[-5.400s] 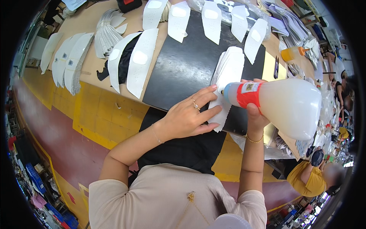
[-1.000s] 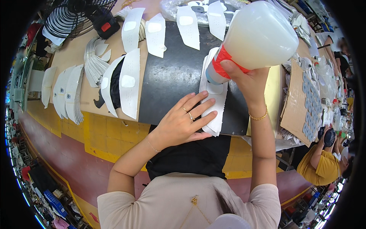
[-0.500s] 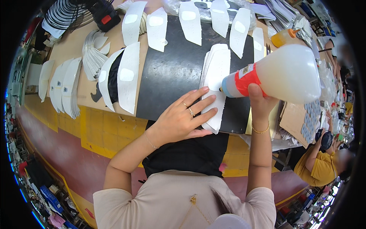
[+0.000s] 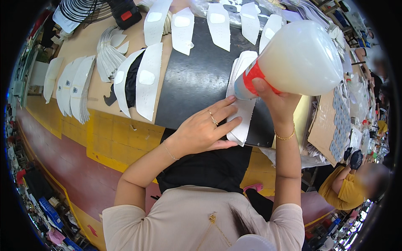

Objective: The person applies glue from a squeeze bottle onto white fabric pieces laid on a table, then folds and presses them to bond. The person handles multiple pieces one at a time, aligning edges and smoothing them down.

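Observation:
A stack of white curved fabric or paper pieces (image 4: pixel 246 119) lies on the black mat (image 4: pixel 190 75) in front of me. My left hand (image 4: pixel 205 129) rests on the stack's left edge, fingers spread and stretched out, with rings on them. Above the stack, my right hand (image 4: pixel 279 100) is wrapped round a large translucent squeeze bottle (image 4: pixel 305 56) with red tape near its neck. The bottle is tilted neck-down and holds a whitish liquid. Its nozzle tip is hidden, so I cannot tell whether it touches the top piece.
Single white pieces with pale oval patches (image 4: pixel 217 25) line the mat's far edge. More white pieces (image 4: pixel 148 79) and fanned stacks (image 4: pixel 109 56) lie to the left. A black wire-caged fan (image 4: pixel 125 14) stands far left. Cardboard with grey cut-outs (image 4: pixel 328 125) sits right, near another person in yellow (image 4: pixel 343 188).
The bottle has tipped steeper, its base rising away from me, with my right hand turning along. My left hand stays on the stack. The whole view has shifted slightly.

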`<act>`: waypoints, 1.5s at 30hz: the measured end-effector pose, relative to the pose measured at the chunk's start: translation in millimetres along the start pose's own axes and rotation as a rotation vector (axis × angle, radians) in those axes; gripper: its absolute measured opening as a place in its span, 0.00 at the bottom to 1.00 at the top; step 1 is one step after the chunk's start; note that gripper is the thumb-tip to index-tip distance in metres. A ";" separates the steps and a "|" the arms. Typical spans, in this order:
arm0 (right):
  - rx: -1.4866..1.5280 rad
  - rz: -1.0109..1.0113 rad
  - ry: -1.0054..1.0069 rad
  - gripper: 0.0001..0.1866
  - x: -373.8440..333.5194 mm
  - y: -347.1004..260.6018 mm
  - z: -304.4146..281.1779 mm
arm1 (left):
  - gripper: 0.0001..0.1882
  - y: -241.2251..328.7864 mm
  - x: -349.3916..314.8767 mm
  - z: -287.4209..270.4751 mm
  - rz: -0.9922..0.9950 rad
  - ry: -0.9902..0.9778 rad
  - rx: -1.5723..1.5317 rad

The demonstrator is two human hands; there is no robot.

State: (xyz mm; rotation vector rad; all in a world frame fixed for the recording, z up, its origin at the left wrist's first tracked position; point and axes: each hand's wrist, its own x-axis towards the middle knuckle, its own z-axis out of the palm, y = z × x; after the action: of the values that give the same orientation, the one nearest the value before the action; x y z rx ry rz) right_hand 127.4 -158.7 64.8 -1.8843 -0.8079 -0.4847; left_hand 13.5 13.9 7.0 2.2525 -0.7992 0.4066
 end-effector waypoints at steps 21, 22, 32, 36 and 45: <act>-0.065 -0.004 0.004 0.24 -17.8 10.8 -22.5 | 0.27 0.9 -0.6 0.5 -0.020 0.016 0.002; -0.058 0.015 0.017 0.24 -19.6 12.5 -23.7 | 0.27 1.0 0.3 0.1 -0.018 0.020 0.003; -0.003 0.070 0.123 0.23 -32.8 19.5 -30.2 | 0.28 0.9 1.4 -0.1 0.013 0.017 0.020; 0.171 0.152 0.173 0.26 -43.5 32.9 -35.9 | 0.29 5.4 -1.1 -2.5 0.043 0.025 -0.038; 0.573 0.414 0.489 0.41 -41.0 23.4 -56.6 | 0.21 12.6 -3.9 -4.5 -0.199 0.230 -0.119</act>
State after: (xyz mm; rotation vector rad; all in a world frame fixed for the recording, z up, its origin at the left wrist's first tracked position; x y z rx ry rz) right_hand 116.5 -229.7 48.0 -1.2698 -0.1834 -0.3759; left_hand 2.1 11.6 14.8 2.1037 -0.4646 0.4984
